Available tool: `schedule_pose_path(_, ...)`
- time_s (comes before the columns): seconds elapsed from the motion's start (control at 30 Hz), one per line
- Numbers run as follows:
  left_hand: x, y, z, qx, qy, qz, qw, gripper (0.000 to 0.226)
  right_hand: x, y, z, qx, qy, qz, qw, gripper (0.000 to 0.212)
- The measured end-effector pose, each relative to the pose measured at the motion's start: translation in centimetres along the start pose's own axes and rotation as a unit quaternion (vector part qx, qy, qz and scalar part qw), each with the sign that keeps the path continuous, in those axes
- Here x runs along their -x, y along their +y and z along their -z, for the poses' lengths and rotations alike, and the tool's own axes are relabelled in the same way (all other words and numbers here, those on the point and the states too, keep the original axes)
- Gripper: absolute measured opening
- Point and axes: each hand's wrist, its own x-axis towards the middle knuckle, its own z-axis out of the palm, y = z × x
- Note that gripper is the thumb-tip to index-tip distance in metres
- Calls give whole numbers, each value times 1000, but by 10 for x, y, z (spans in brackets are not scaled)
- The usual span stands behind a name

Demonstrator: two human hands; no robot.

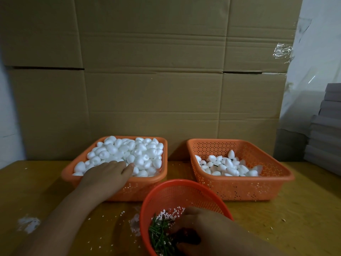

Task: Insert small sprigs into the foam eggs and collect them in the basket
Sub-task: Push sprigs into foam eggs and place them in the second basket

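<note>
Tabletop: foam eggs (129, 152) under left fingers (118, 166).

I count three orange baskets: two square ones, the left basket (118, 189) heaped with foam eggs (129, 154) beyond counting, the right basket (258, 187) holding roughly two dozen, plus one round basket (177, 193) before them. Two hands.
</note>
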Motion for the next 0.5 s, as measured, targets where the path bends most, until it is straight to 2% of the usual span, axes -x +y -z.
schedule_pose_path(0.07, -1, 0, 1, 17, -4, 21, 1000, 51, 0, 0, 0, -2, 6, 2, 1000, 36)
schedule_pose_path(0.13, -1, -2, -1, 104, 26, 38, 993, 36, 0, 0, -1, 0, 7, 3, 1000, 37)
schedule_pose_path(0.17, 1, 0, 3, 162, 70, 61, 982, 29, -1, 0, -1, 2, 7, 4, 1000, 37)
schedule_pose_path(0.2, 4, 3, 5, 174, 108, 65, 977, 23, -1, 0, -1, 2, 7, 5, 1000, 37)
schedule_pose_path(0.23, 3, 5, 8, 173, 135, 49, 974, 22, -1, 1, -1, 1, 9, 6, 1000, 37)
schedule_pose_path(0.33, 5, 14, 15, 232, 145, 18, 962, 24, -2, 1, -1, 5, 9, 10, 1000, 36)
schedule_pose_path(0.43, 13, 43, 29, 381, 156, -60, 909, 23, -3, 1, -2, 5, 13, 14, 1000, 35)
schedule_pose_path(0.5, 27, 70, 36, 449, 121, -119, 877, 29, -3, 2, -2, 4, 14, 17, 1000, 36)
